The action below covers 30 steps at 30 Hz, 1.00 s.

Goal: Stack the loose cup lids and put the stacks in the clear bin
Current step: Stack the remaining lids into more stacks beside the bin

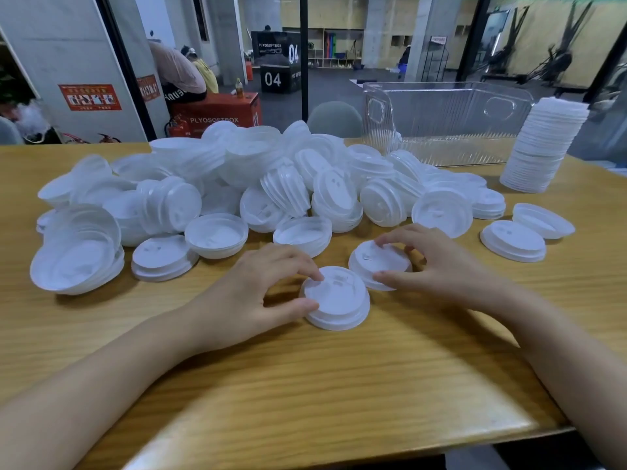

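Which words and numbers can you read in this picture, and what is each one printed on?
"PLYOSOFTBOX": front of the red box.
"PLYOSOFTBOX" and "04": upper black box.
"04": lower black box; the small lettering on its side is too small to read surely.
Red poster: text too blurred to read.
Orange sign: too blurred to read.

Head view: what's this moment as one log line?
left hand: pinches near lid | right hand: grips far lid | tall stack: beside clear bin | lid pile: unsorted
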Tool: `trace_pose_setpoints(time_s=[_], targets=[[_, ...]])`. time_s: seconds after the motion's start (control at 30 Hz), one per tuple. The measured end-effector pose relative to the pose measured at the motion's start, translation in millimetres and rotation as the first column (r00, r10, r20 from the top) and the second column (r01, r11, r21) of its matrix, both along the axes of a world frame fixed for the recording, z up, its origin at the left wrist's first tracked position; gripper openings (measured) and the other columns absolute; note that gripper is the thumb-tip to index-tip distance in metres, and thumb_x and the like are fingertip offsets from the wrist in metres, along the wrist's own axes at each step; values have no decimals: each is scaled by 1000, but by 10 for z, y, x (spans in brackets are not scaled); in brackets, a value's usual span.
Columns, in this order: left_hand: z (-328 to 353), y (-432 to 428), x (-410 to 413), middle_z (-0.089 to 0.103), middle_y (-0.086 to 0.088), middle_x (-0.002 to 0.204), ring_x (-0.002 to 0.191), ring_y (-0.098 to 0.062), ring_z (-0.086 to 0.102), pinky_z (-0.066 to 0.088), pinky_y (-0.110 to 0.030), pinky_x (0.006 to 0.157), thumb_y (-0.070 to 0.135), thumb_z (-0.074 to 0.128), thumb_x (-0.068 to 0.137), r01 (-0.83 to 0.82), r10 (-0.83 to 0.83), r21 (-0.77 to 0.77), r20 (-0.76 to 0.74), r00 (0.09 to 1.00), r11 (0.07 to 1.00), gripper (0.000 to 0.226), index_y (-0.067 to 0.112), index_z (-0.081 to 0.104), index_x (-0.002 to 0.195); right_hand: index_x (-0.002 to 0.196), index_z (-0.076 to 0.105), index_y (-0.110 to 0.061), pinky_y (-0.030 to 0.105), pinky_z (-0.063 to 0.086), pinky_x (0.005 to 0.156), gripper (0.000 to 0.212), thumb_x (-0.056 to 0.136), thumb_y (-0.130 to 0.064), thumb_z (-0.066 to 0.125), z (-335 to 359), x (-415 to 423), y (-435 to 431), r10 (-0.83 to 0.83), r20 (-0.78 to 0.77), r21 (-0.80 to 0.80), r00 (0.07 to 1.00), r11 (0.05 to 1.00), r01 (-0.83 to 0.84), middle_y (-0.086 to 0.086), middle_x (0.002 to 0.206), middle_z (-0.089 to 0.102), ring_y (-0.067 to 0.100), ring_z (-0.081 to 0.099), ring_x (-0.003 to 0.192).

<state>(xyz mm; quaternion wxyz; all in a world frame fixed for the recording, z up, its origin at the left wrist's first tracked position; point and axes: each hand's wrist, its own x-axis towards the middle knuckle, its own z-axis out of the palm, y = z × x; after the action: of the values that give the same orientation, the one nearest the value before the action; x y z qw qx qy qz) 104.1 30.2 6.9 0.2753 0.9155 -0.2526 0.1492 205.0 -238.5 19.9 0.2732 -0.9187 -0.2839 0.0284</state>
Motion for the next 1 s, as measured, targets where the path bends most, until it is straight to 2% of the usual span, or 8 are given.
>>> trace_pose_setpoints(time_s=[0.13, 0.2, 0.3, 0.4, 0.47, 0.77, 0.9, 1.0], targets=[[20, -7, -9, 60, 23, 116, 112, 0, 53, 36, -14, 95, 52, 55, 89, -32, 32, -26, -7, 999, 999, 38, 26, 65, 116, 113, 64, -40, 29, 43, 86, 49, 68, -57, 71, 16, 7, -3, -28, 33, 54, 999, 998, 27, -17, 115, 59, 8, 53, 105], [48, -3, -9, 62, 22, 111, 109, 1, 55, 35, -11, 93, 49, 52, 90, -76, 77, -69, 21, 997, 995, 35, 26, 65, 113, 107, 65, -43, 27, 42, 88, 46, 66, -65, 68, 20, -18, -2, -51, 129, 169, 990, 985, 29, -19, 111, 63, 6, 54, 105], [91, 36, -8, 62, 23, 102, 103, 4, 56, 35, -5, 90, 47, 50, 90, -179, 195, -161, 88, 977, 970, 35, 22, 67, 107, 104, 68, -43, 11, 36, 86, 42, 68, -65, 65, 60, -135, 50, 25, 177, 373, 984, 923, -91, -26, 110, 65, 1, 54, 110], [115, 67, 4, 63, 22, 99, 100, 2, 58, 37, -6, 88, 46, 49, 90, -228, 251, -212, 90, 964, 950, 38, 18, 68, 107, 106, 71, -36, 13, 34, 94, 40, 72, -57, 70, 2, -227, 162, 196, 255, 309, 947, 911, -272, -21, 117, 65, 8, 53, 118], [114, 68, 12, 63, 21, 99, 99, 1, 58, 37, -6, 87, 45, 49, 90, -233, 256, -195, 101, 961, 953, 37, 18, 69, 107, 107, 72, -36, 18, 35, 99, 40, 73, -56, 71, -41, -251, 214, 247, 265, 270, 932, 909, -318, -20, 119, 64, 10, 51, 118], [91, 52, 3, 63, 23, 102, 102, 1, 57, 40, -13, 89, 46, 49, 90, -229, 245, -144, 102, 964, 963, 33, 24, 67, 106, 108, 73, -39, 23, 37, 100, 46, 71, -65, 67, -95, -247, 260, 300, 207, 162, 931, 928, -335, -23, 118, 62, 8, 45, 114], [89, 38, -7, 63, 21, 99, 100, 3, 56, 36, -6, 88, 45, 50, 90, -217, 230, -110, 117, 966, 970, 32, 22, 68, 105, 108, 73, -40, 29, 39, 99, 45, 71, -65, 67, -110, -243, 268, 309, 218, 145, 926, 928, -344, -24, 117, 61, 8, 45, 113], [78, 36, -10, 65, 16, 99, 101, 1, 56, 36, -7, 88, 46, 49, 90, -196, 202, -84, 83, 976, 977, 34, 22, 68, 106, 108, 72, -39, 27, 38, 100, 47, 71, -67, 65, -123, -247, 270, 313, 223, 106, 923, 933, -343, -24, 119, 59, 7, 43, 114]])
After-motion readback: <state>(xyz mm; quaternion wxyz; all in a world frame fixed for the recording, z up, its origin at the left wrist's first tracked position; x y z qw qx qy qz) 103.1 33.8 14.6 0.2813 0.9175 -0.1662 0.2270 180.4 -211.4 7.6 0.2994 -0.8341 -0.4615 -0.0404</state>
